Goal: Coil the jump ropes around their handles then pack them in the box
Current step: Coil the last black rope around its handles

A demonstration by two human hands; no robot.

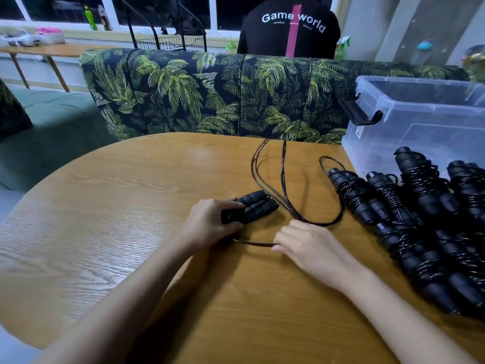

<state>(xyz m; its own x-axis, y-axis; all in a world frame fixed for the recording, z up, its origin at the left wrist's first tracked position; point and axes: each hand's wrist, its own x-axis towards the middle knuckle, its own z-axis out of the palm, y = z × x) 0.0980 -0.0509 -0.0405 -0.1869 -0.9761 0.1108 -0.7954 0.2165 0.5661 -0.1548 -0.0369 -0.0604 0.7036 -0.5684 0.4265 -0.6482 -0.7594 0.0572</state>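
Two black jump rope handles (256, 207) lie side by side on the wooden table (131, 206), and my left hand (212, 222) grips their near ends. Their dark rope (282, 174) loops away over the table's far edge and back. My right hand (304, 243) pinches a stretch of that rope just right of the handles. A pile of coiled jump ropes (420, 219) lies on the right side of the table. Behind the pile stands a clear plastic box (420, 119) with a black latch, open on top.
A sofa (210, 95) with a palm-leaf print backs onto the table's far edge. A person in a black shirt (288, 24) stands behind it, facing away. A wire rack (170, 40) and a side table (52, 51) are by the windows.
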